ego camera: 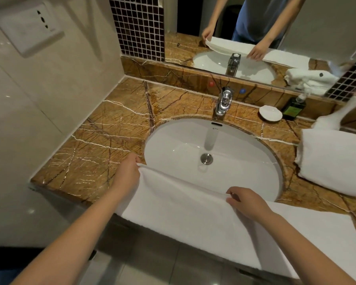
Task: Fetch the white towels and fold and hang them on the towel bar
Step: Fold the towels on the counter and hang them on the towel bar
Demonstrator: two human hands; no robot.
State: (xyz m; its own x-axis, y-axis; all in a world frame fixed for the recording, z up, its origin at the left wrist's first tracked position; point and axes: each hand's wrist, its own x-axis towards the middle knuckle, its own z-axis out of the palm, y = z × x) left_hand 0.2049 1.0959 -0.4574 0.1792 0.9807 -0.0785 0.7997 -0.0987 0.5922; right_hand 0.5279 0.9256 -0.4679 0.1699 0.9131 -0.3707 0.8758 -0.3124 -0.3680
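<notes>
Lower frame: left hand (127, 171) pinches towel (193, 212) corner; right hand (247, 200) pinches its far edge over sink (173, 140); both arms outstretched.

Counted: two hands, left hand (127, 171) and right hand (249, 200); three white towels, namely spread towel (193, 206), folded towel (333, 161) and bunched towel (329, 120); one sink (173, 145), one faucet (224, 101), one soap dish (270, 113), one dark bottle (293, 108), one wall socket (29, 25), one mirror (327, 21), and two dots, red dot (211, 84) and blue dot (243, 91).
</notes>
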